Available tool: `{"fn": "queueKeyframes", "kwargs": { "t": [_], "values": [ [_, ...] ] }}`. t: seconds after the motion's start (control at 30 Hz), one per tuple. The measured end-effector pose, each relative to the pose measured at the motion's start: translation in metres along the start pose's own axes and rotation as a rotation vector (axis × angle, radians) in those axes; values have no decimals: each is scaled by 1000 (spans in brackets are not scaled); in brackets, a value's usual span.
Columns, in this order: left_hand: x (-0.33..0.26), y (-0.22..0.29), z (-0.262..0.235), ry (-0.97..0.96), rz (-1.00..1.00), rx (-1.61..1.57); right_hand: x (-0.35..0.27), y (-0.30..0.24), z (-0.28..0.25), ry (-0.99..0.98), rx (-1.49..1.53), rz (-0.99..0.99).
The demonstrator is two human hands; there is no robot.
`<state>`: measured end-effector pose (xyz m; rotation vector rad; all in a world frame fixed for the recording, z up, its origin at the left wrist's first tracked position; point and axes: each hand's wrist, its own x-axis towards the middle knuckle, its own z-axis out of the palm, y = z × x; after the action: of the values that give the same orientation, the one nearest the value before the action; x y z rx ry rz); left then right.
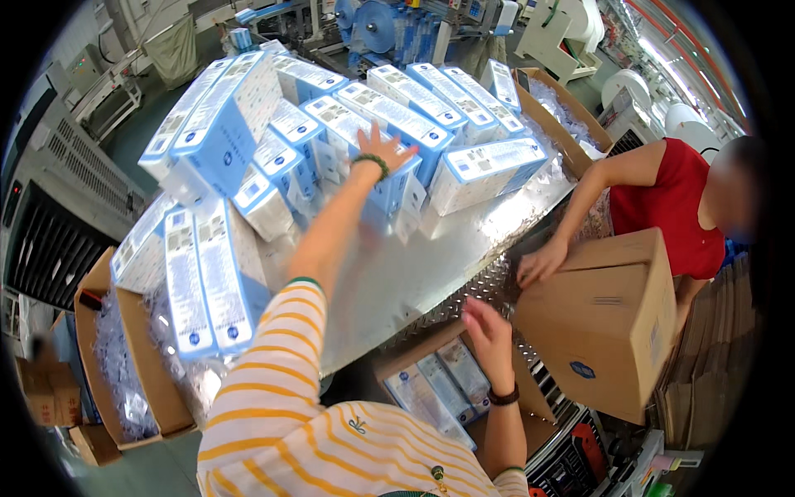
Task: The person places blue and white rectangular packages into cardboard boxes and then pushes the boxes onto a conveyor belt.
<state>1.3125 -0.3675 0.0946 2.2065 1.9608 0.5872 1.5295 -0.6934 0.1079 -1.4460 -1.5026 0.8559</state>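
Note:
My left hand [383,151] is spread with its fingers apart on the top of a blue and white carton box [389,186], one of a cluster on the metal table. My right hand [489,330] hovers above an open cardboard carton [530,385], its fingers loosely bent and nothing visible in them. Several similar boxes [443,385] lie inside that carton. Other blue and white boxes stand or lean around my left hand, such as the tilted pair [224,124] at far left and a box lying on its side [489,172] to the right.
A person in a red top [683,207] on the right holds a closed brown carton [596,323]. Cartons of clear plastic packets stand left [153,373] and far right [600,132] of the metal table [373,290]. Flattened cardboard [704,356] is stacked behind that person. Machinery [389,29] stands beyond.

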Motion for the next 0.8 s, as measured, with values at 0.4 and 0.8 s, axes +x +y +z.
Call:
{"fn": "queueKeyframes", "kwargs": {
  "t": [0.4, 0.8],
  "values": [
    [-5, -33, -52, 34, 204, -438, 116, -15, 48, -86, -763, 83],
    [38, -175, -211, -72, -415, 447, 38, 81, -76, 571, 726, -94]
  ]
}}
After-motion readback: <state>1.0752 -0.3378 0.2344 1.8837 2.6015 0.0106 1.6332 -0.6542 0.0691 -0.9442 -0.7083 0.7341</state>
